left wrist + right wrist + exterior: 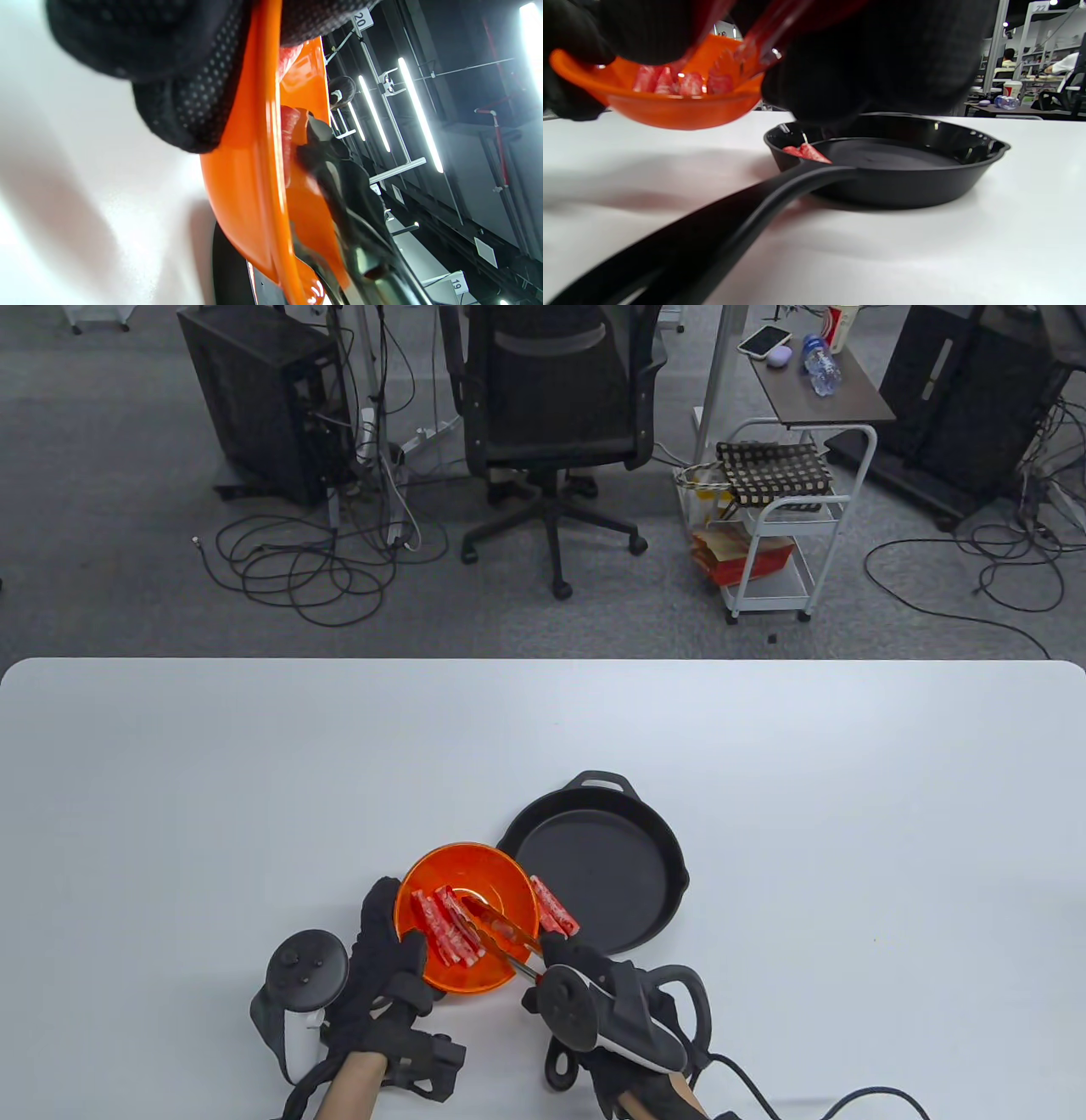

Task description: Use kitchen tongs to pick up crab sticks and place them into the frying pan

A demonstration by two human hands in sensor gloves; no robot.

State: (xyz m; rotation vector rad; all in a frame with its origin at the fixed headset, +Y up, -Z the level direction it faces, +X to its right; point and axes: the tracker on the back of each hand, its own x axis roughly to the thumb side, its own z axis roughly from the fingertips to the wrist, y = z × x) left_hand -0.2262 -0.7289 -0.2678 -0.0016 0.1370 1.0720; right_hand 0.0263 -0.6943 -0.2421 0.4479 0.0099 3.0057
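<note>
An orange bowl is lifted and tilted off the white table, and my left hand grips its near-left rim. Several red-and-white crab sticks lie inside it. My right hand holds red kitchen tongs whose tips reach into the bowl among the sticks. A black frying pan sits just right of the bowl. One crab stick lies at the pan's left edge, also seen in the right wrist view. The pan's long handle runs toward me.
Beyond the table's far edge are an office chair, loose floor cables and a white cart. A black cable trails from my right wrist across the table's near right.
</note>
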